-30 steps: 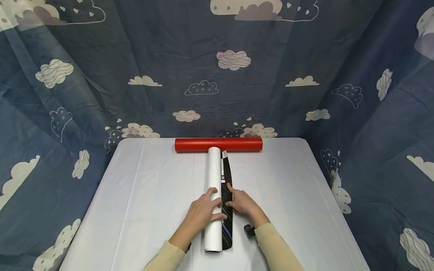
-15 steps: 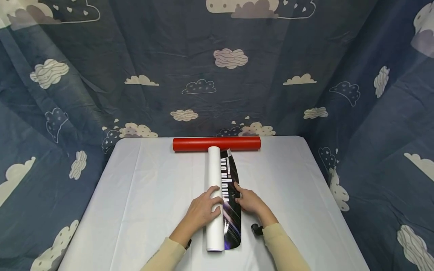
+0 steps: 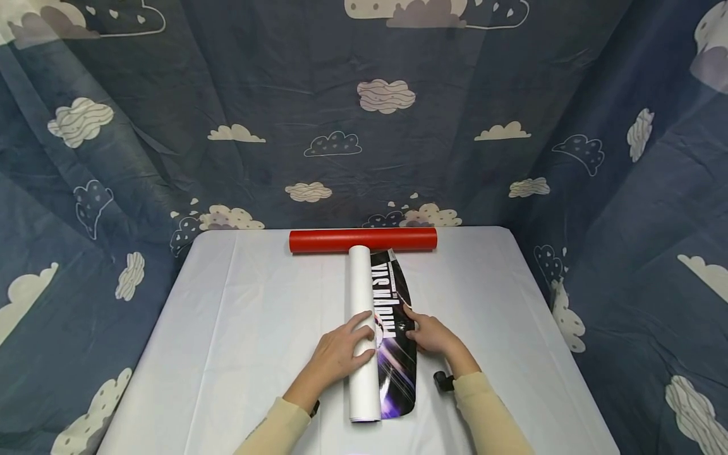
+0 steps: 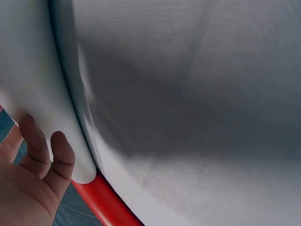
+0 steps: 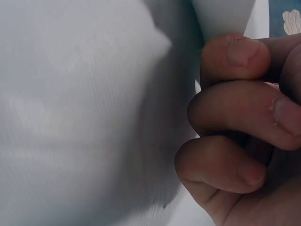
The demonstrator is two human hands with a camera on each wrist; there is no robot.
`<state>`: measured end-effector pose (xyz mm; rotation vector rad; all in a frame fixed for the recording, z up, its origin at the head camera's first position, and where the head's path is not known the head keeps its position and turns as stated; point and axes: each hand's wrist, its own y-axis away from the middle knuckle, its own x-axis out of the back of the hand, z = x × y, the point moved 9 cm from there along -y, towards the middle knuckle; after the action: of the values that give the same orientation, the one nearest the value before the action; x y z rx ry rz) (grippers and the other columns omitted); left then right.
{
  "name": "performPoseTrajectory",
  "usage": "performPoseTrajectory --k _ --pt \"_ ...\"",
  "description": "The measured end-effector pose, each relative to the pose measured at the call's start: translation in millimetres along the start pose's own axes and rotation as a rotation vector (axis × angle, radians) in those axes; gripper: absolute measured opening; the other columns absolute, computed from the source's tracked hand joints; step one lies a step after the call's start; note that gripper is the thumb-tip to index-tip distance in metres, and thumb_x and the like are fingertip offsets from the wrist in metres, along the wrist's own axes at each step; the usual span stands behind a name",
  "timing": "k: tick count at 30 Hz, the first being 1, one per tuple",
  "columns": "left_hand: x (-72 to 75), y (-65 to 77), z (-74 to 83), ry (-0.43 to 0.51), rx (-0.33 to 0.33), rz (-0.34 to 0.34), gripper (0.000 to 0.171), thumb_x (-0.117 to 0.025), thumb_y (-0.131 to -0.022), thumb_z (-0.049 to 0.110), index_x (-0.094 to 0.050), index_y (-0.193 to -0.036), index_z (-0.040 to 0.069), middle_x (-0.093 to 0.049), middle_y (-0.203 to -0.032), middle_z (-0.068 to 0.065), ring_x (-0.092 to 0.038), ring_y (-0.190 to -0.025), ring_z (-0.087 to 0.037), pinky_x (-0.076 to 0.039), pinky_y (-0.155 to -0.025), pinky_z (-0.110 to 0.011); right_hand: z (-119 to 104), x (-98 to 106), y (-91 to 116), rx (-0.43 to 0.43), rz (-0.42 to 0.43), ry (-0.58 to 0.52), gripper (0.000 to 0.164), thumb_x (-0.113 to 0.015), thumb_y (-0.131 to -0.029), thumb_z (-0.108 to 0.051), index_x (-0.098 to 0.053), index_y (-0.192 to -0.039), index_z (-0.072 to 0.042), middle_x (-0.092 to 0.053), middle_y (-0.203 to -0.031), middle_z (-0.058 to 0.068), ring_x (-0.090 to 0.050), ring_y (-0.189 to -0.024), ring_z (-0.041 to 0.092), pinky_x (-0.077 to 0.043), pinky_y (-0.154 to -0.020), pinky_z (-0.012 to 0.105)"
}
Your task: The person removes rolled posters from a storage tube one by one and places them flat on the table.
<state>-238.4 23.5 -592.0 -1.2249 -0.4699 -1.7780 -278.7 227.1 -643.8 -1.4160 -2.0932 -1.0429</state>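
A partly rolled poster, its white back outward, forms a long roll (image 3: 359, 278) lying lengthwise on the table in the head view. To the right of the roll a glossy printed strip (image 3: 398, 373) shows black and purple with white lettering. My left hand (image 3: 338, 351) holds the roll, its fingers bent over the middle. In the left wrist view two bent fingers (image 4: 62, 155) stand beside the white roll. At the strip's right edge, my right hand (image 3: 432, 335) pinches the poster. Its curled fingers (image 5: 230, 110) show in the right wrist view; the thumb's grip is hidden there.
A red tube (image 3: 364, 240) lies crosswise along the far edge of the white-covered table (image 3: 267, 316), just beyond the roll's far end. A dark blue curtain (image 3: 330, 101) with clouds surrounds the table at the back and sides. A small black device (image 3: 443, 381) sits at the right wrist.
My right hand has moved to the right, drawing the poster's edge out, so the printed strip is wider. The left hand and the roll have shifted only slightly; the red tube stays beyond them.
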Motion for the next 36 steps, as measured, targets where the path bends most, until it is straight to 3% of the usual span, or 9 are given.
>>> performPoseTrajectory --k 3,9,14,19,26,30,33,36 --pt "0.3 -0.6 0.1 -0.014 -0.003 -0.009 0.017 -0.070 -0.094 0.033 -0.071 -0.111 0.032 -0.052 -0.162 0.004 -0.072 -0.091 -0.019 -0.050 -0.070 -0.029 3 5 0 0.002 -0.009 -0.010 0.074 -0.066 -0.100 -0.014 -0.033 -0.167 -0.016 -0.053 -0.054 -0.001 -0.049 -0.046 0.012 -0.045 -0.062 0.031" --pt "4.2 -1.9 -0.2 -0.054 -0.017 0.001 0.028 -0.064 -0.094 0.027 -0.075 -0.117 0.037 -0.051 -0.160 0.004 -0.068 -0.086 -0.018 -0.047 -0.072 -0.029 12 14 0 -0.011 -0.019 -0.021 0.073 -0.063 -0.102 -0.011 -0.031 -0.167 -0.016 -0.050 -0.055 -0.001 -0.047 -0.046 0.012 -0.044 -0.061 0.030" --pt "10.3 -1.7 0.2 -0.072 -0.039 0.033 0.017 -0.067 -0.099 0.039 -0.075 -0.115 0.035 -0.053 -0.154 0.000 -0.070 -0.088 -0.019 -0.047 -0.071 -0.029 16 17 -1 -0.028 -0.023 -0.044 0.073 -0.062 -0.101 -0.010 -0.032 -0.167 -0.016 -0.055 -0.059 0.005 -0.046 -0.045 0.012 -0.041 -0.053 0.028" --pt "10.5 -0.3 -3.3 -0.080 -0.042 0.058 0.023 -0.074 -0.095 0.052 -0.073 -0.110 0.034 -0.054 -0.150 -0.003 -0.069 -0.089 -0.019 -0.047 -0.071 -0.030 15 16 1 -0.014 -0.012 -0.043 0.072 -0.063 -0.100 -0.009 -0.035 -0.166 -0.014 -0.068 -0.078 0.015 -0.047 -0.047 0.012 -0.042 -0.056 0.028" --pt "8.3 5.7 -3.2 -0.112 -0.053 0.069 0.017 -0.074 -0.095 0.044 -0.075 -0.109 0.034 -0.056 -0.149 -0.001 -0.067 -0.080 -0.016 -0.043 -0.068 -0.025 19 11 7 -0.029 -0.032 -0.067 0.071 -0.061 -0.101 -0.007 -0.034 -0.166 -0.013 -0.058 -0.064 0.006 -0.047 -0.046 0.012 -0.043 -0.053 0.027" --pt "9.2 7.2 -2.1 -0.120 -0.057 0.071 0.016 -0.071 -0.095 0.037 -0.077 -0.110 0.037 -0.057 -0.151 0.001 -0.066 -0.080 -0.015 -0.041 -0.069 -0.024 20 14 7 -0.027 -0.008 -0.061 0.071 -0.063 -0.099 -0.006 -0.036 -0.165 -0.013 -0.071 -0.089 0.018 -0.049 -0.047 0.012 -0.044 -0.053 0.027" --pt "9.4 7.5 -2.2 -0.126 -0.058 0.071 0.020 -0.068 -0.096 0.034 -0.078 -0.112 0.038 -0.057 -0.153 0.002 -0.067 -0.081 -0.015 -0.039 -0.069 -0.024 21 17 6 -0.027 0.005 -0.066 0.071 -0.063 -0.099 -0.006 -0.037 -0.165 -0.013 -0.070 -0.112 0.027 -0.050 -0.047 0.013 -0.044 -0.053 0.027" --pt "9.1 7.3 -3.0 -0.126 -0.055 0.066 0.020 -0.066 -0.098 0.035 -0.078 -0.114 0.037 -0.056 -0.154 0.003 -0.068 -0.084 -0.016 -0.038 -0.071 -0.025 22 19 7 -0.023 0.001 -0.068 0.072 -0.062 -0.098 -0.006 -0.036 -0.165 -0.013 -0.072 -0.093 0.024 -0.048 -0.045 0.012 -0.043 -0.053 0.027"
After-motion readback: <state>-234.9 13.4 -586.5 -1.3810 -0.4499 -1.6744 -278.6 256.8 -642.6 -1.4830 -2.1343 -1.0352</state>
